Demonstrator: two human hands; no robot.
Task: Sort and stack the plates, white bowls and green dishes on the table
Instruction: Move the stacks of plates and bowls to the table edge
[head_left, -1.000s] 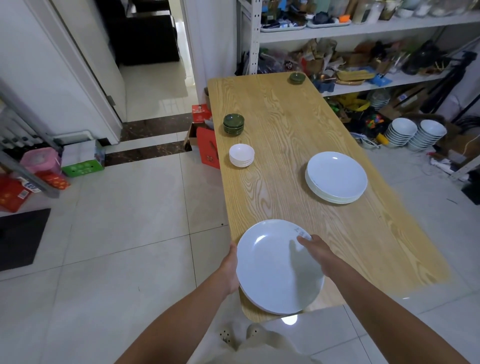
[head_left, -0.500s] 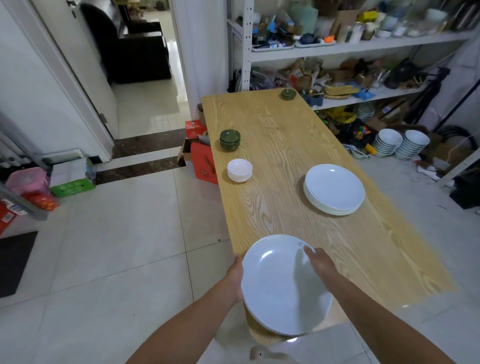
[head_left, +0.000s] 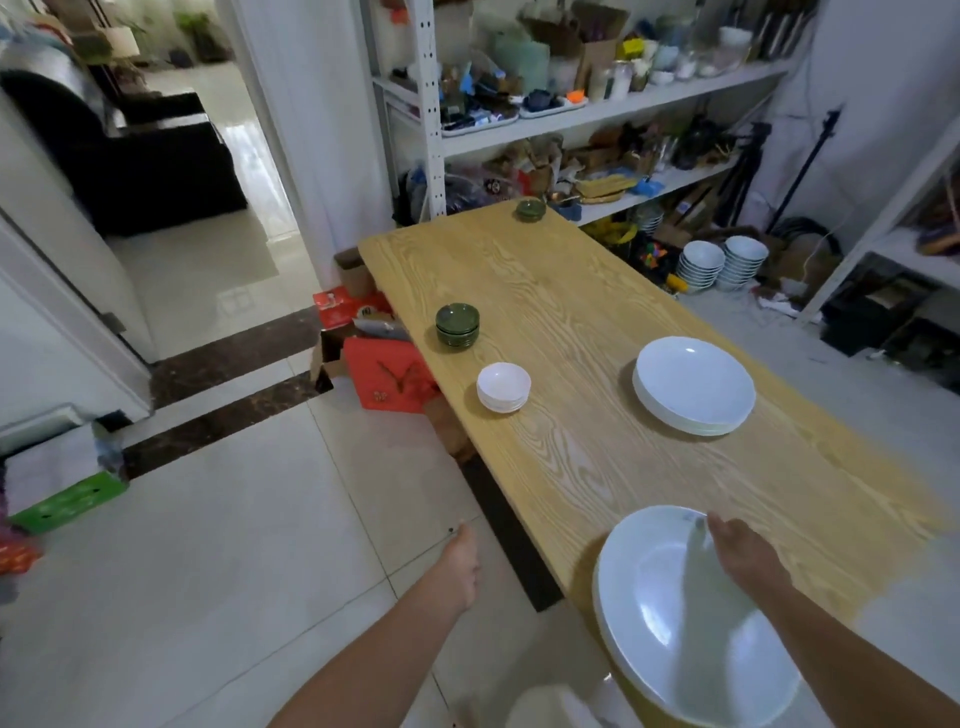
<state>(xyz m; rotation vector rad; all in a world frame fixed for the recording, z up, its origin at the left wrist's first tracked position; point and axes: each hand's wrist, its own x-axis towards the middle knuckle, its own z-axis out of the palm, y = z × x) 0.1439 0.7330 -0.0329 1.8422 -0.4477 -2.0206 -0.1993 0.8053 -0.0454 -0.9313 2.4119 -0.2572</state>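
Wooden table (head_left: 571, 467), plate stack (head_left: 660, 629) flat, face up, right hand (head_left: 743, 553) on rim

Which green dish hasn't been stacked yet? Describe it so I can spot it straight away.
Follow the long light-wood table to its far end, by the white metal shelving unit. A single small dark green glazed dish sits there near the edge. Unlike the stack of matching green dishes on the table's left side, it stands alone, unstacked.
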